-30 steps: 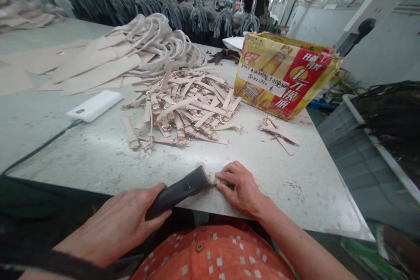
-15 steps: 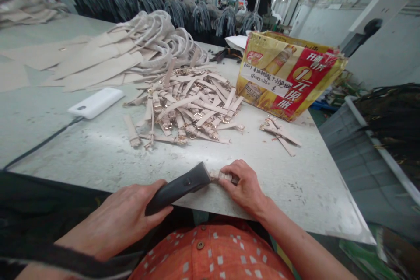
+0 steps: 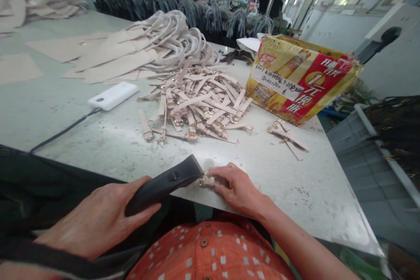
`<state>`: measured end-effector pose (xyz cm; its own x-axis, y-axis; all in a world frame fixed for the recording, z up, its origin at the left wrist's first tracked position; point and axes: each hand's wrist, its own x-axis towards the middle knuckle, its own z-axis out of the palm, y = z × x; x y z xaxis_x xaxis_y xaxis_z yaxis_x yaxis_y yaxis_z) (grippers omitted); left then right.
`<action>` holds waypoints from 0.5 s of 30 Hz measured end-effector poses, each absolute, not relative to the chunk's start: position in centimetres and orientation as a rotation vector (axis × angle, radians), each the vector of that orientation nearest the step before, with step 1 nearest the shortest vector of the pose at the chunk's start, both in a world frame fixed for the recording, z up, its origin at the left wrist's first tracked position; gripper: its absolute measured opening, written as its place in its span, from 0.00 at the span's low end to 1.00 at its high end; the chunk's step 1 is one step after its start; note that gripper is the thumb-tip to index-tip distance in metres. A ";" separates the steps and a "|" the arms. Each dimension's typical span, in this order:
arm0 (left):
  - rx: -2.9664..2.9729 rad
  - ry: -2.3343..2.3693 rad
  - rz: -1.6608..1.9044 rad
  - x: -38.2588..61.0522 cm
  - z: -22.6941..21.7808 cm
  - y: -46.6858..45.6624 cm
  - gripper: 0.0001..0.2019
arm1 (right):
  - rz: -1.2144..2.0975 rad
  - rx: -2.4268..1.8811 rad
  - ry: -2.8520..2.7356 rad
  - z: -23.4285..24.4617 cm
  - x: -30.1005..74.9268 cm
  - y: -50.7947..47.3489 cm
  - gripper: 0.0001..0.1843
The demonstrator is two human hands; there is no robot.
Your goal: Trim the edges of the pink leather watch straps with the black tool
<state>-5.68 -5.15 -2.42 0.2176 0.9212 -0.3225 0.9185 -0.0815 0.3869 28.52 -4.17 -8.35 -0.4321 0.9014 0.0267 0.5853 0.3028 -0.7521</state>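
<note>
My left hand is wrapped round a black electric clipper, whose wide head points up and to the right. Just right of that head, my right hand pinches a short beige buckle strap at the table's front edge. The strap's metal end faces the clipper, close to its head; I cannot tell whether they touch. My fingers hide much of the strap. Beyond the hands lies a heap of similar beige buckle straps, with gold-coloured buckles among them. A few more straps lie apart on the right.
On the pale table lies a white power bank with a dark cable. Beige bag pieces with looped handles are piled behind it. A yellow and red carton stands at the right, and a grey bin is beyond the table edge.
The clipper has drawn back slightly left from the strap, and my right hand has shifted a little left. The whole view has turned somewhat to the left.
</note>
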 end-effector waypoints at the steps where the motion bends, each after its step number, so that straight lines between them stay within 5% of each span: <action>1: 1.985 1.672 -0.018 -5.2 -2.3 -5.2 0.19 | 0.897 -1.300 -2.165 -8.4 28.8 -4.5 0.23; 11: 2.053 1.506 -0.340 -0.8 -0.3 -4.4 0.20 | 0.697 -1.372 -2.109 -10.1 30.1 -5.5 0.22; 15: 2.104 1.512 -0.379 -0.6 -0.3 -4.0 0.20 | 0.693 -1.340 -2.006 -10.6 30.1 -5.7 0.10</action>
